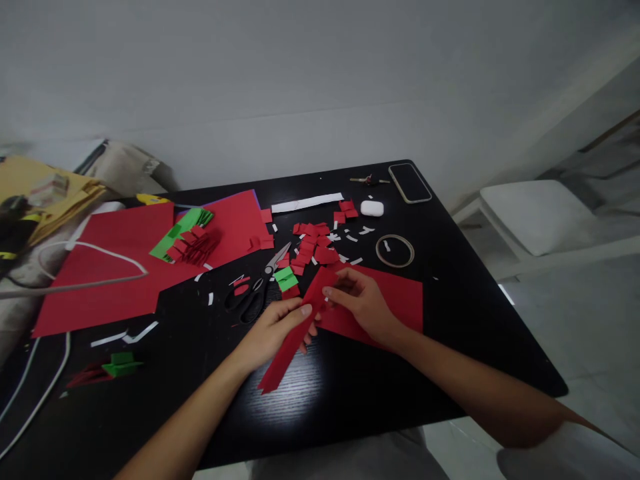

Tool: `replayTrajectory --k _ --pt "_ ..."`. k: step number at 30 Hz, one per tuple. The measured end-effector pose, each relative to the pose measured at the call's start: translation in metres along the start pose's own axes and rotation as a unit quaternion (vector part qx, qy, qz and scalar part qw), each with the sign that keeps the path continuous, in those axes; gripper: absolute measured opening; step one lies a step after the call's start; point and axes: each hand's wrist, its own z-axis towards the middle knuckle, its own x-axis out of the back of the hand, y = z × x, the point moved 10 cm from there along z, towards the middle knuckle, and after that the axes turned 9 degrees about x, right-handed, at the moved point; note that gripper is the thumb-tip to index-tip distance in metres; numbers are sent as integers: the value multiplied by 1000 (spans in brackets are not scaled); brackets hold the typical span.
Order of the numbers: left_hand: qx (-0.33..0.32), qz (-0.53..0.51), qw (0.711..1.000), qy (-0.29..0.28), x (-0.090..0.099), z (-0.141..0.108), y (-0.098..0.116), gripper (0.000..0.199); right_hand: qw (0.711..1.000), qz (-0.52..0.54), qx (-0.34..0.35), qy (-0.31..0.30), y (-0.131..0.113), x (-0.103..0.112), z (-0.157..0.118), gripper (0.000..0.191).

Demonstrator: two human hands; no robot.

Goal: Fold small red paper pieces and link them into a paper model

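Observation:
My left hand [283,327] grips a folded red paper strip [285,360], its thumb lying on top and its fingers underneath. The strip slants up toward the right, above the dark table. Close to the strip's upper part, my right hand [361,300] has its thumb and index finger pinched together, with a tiny white bit [327,299] by the fingertips. Under the right hand lies a red paper sheet [400,300]. Black-handled scissors [260,287] rest partly open, left of the strip. Folded red paper pieces [313,243] are heaped just beyond my hands, with a green folded piece [286,279] nearby.
Larger red sheets [110,280] carry a green and red folded stack [193,243] at left. A tape roll [395,251], white case [372,209], keys [370,180] and phone [410,183] lie toward the right. White cables [100,250] cross the left side; a white stool [537,213] stands beyond the table.

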Motion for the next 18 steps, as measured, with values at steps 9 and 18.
replayTrajectory --k 9,18 --pt "-13 26 1000 -10 -5 0 2 51 981 71 -54 -171 13 -44 -15 34" --pt "-35 32 999 -16 -6 2 5 40 993 4 -12 -119 -1 -28 -6 22"
